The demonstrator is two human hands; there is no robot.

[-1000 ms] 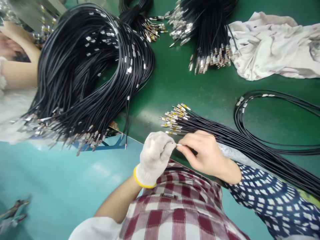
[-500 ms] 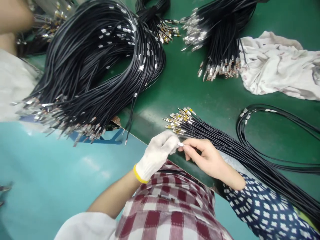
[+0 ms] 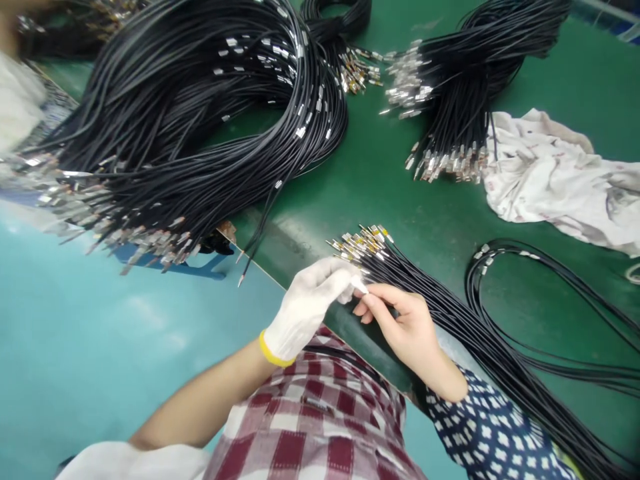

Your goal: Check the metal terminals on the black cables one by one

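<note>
My left hand, in a white knit glove with a yellow cuff, is closed with thumb and forefinger pinched on a small white piece. My bare right hand meets it there, its thumb and forefinger pinched at the piece's other end. Whether this piece is a label or a cable end I cannot make out. A black cable runs across my lap below the hands, over the checked apron. Just beyond my fingers lies a bundle of black cables with silver and yellow tips.
A large coil of black cables hangs its ends over the green table's edge at left. Further cable bundles and a white cloth lie behind. A smaller cable loop rests at right. Another person's sleeve shows at far left.
The view has shifted slightly, so the table's things sit lower and further right. Both hands stay together at the small white piece, with the right fingers slightly re-angled.
</note>
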